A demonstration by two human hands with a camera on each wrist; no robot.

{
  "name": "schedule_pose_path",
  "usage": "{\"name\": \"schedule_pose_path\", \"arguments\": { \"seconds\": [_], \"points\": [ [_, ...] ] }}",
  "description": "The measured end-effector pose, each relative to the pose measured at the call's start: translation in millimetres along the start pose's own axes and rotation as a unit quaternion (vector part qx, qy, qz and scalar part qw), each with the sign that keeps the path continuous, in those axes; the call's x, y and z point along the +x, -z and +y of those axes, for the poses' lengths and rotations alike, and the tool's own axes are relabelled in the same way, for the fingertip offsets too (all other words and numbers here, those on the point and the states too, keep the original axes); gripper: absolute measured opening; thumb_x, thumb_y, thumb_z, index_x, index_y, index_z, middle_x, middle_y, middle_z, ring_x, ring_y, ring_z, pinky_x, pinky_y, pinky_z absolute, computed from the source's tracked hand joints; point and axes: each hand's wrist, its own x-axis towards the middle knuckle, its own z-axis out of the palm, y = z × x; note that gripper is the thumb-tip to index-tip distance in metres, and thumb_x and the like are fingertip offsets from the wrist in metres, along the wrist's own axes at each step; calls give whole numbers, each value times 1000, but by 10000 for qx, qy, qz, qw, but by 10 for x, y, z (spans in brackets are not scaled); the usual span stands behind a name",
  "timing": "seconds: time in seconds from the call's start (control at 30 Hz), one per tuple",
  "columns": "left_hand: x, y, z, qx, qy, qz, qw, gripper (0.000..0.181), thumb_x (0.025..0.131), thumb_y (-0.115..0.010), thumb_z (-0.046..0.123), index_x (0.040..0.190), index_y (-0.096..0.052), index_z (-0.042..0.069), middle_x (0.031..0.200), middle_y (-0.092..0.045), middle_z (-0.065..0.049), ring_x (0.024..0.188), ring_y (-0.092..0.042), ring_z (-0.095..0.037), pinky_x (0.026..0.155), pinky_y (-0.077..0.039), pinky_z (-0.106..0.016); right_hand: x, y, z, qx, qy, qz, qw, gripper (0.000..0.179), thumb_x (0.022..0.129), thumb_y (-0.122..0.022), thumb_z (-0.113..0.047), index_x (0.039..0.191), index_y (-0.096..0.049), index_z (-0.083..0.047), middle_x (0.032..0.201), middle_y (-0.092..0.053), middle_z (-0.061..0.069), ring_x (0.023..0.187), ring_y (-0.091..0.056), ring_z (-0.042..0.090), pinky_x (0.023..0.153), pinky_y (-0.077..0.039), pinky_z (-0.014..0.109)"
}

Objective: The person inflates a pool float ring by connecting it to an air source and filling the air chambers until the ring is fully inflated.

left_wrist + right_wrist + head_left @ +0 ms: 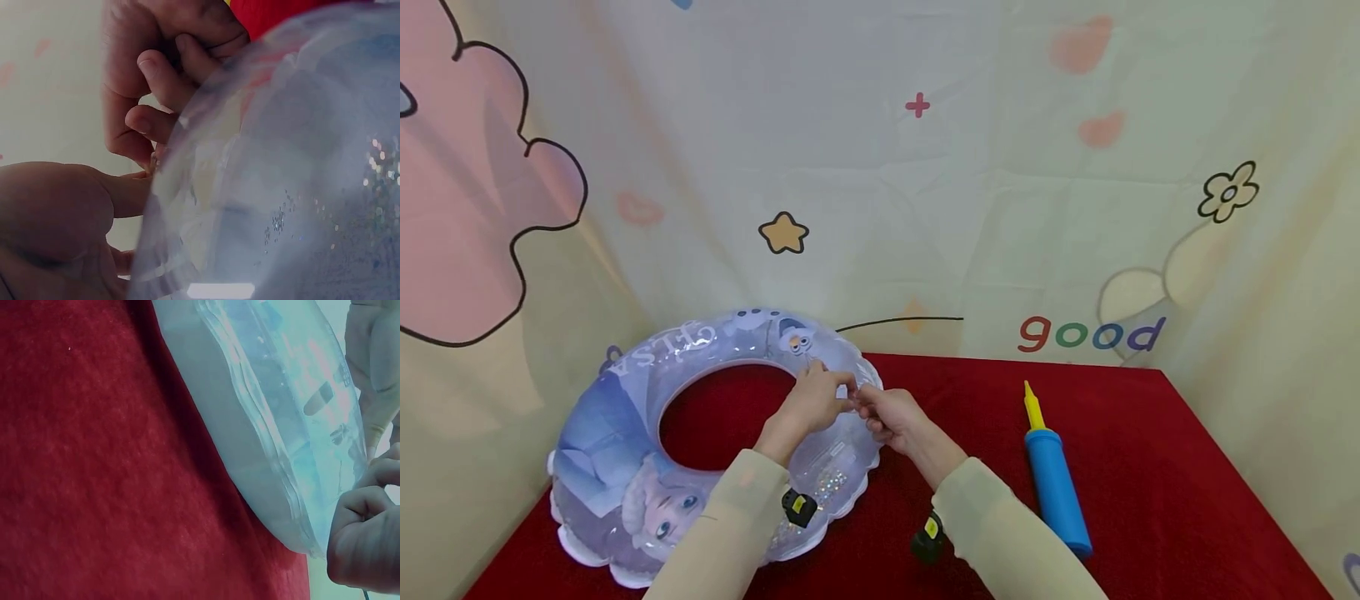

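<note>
An inflated, translucent blue-violet swim ring [602, 433] with cartoon figures and glitter lies at the left of the table. My left hand [816, 398] reaches over its right side, thumb and fingers meeting at a small clear valve. From the right, my right hand [893, 415] pinches at the same spot, its other fingers curled. In the left wrist view, the tips of the left hand [56, 212] and right hand [169, 69] come together at the valve [153, 161], which is mostly hidden. The right wrist view shows both hands beside the ring's edge [269, 437].
A blue hand pump [1058, 492] with a yellow nozzle lies on the red cloth-covered table [1165, 492], right of my right forearm. A pale printed curtain [880, 167] hangs behind the table and along its sides.
</note>
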Motion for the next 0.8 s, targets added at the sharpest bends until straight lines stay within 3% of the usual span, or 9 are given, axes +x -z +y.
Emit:
{"name": "schedule_pose_path", "arguments": {
  "seconds": [0.27,0.4,0.57,0.7,0.8],
  "points": [
    [-20,86,28,30,-39,4,10000,8,95,-74,17,102,-71,18,106,-55,-18,104,-54,-37,75,-51,-43,-56,105,-103,-511,7,-202,9985,22,96,-63,-21,88,-66,-2,66,-57,0,50,-43,7,47,-34,18],
    [-46,153,9,31,-145,-190,9997,10,94,-73,17,104,-69,15,106,-58,-18,98,-57,-34,78,-51,-45,-115,251,-171,-926,20,-275,9953,24,100,-64,-24,100,-68,-1,72,-62,3,54,-45,9,50,-36,21],
    [-38,231,-8,10,-168,-387,9991,16,94,-73,16,109,-68,13,110,-62,-17,100,-58,-31,85,-51,-47,-167,419,-223,-1564,291,-15,9873,28,101,-63,-22,114,-68,4,79,-66,8,56,-49,11,51,-40,22],
    [-5,228,-9,97,-440,-318,9985,15,92,-75,13,107,-72,12,102,-67,-13,101,-59,-30,87,-50,-46,-195,414,-191,-1701,484,-306,9838,26,101,-63,-15,119,-65,3,89,-71,11,58,-55,13,53,-44,23],
    [32,191,-2,217,-643,-240,9974,14,91,-76,13,105,-75,12,92,-67,-10,101,-59,-31,86,-50,-46,-229,354,-137,-1657,866,-560,9808,23,100,-63,-8,121,-63,2,96,-72,14,62,-62,16,56,-51,25]
  ]
}}
